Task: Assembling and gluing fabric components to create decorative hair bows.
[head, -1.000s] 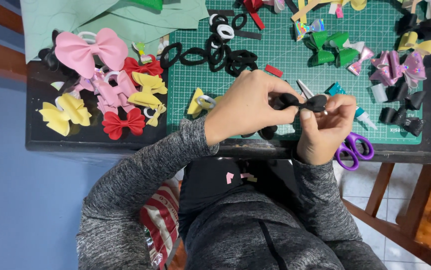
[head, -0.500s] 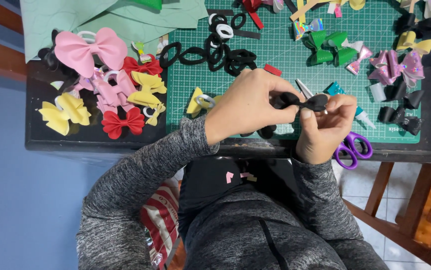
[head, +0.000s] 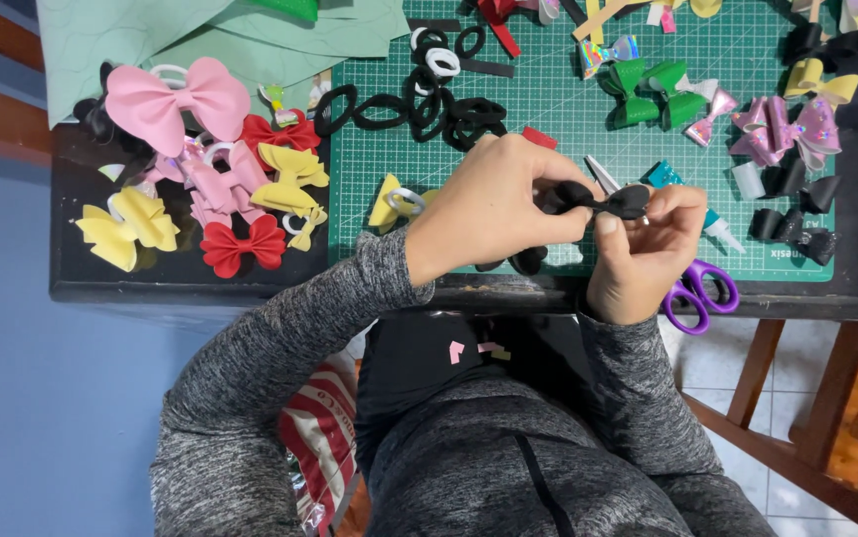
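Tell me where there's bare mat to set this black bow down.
Barest patch: green cutting mat between the black hair ties and the green bows. A smaller gap lies above the yellow bow, left of your left hand. Crowded: the bow pile at left, and the mat's right edge.

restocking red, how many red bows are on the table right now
2 finished red bows: one under the big pink bow, one near the table's front edge beside the yellow bows. Red scraps at the mat's top may hide another.
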